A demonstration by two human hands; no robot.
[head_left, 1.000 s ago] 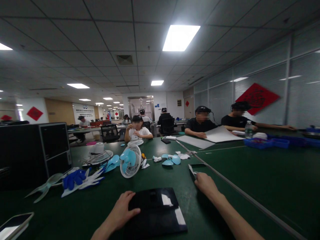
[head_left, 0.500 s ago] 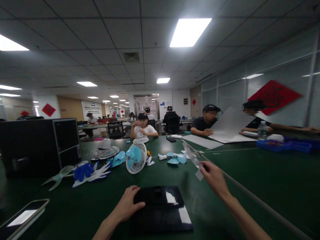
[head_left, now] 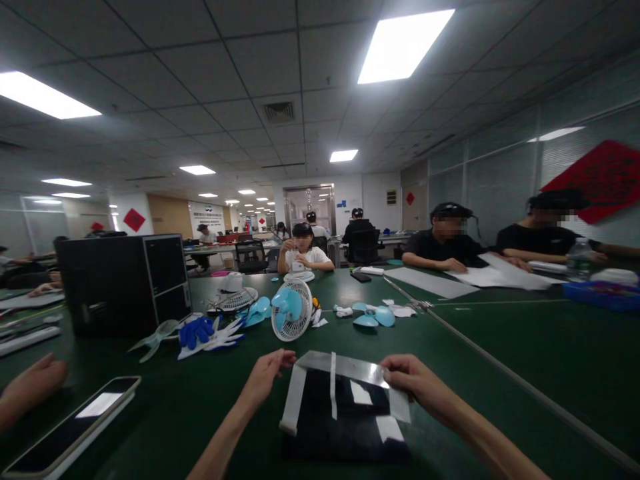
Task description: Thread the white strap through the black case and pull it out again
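Note:
A glossy black flat panel [head_left: 345,445] lies on the green table in front of me. Over its far part is a clear plastic sheet [head_left: 357,368] with whitish strips along it; one strip runs down across the panel. My right hand [head_left: 413,380] pinches the sheet's right edge between thumb and fingers. Close by the sheet's far left corner is my left hand [head_left: 267,375], its fingers stretched toward the right; it seems to hold nothing. Whether the sheet touches the panel, I cannot tell.
Beyond the panel lie a small fan [head_left: 291,312], blue fan blades [head_left: 374,316] and gloves [head_left: 210,337]. A phone [head_left: 75,423], another person's hand [head_left: 35,390] and a black computer case [head_left: 123,287] are leftward. A metal rail [head_left: 480,350] crosses the table on the right.
My right hand has brought the plastic sheet from the right to over the black panel, where it is now spread out. My left hand has left the panel's edge and moved beside the sheet.

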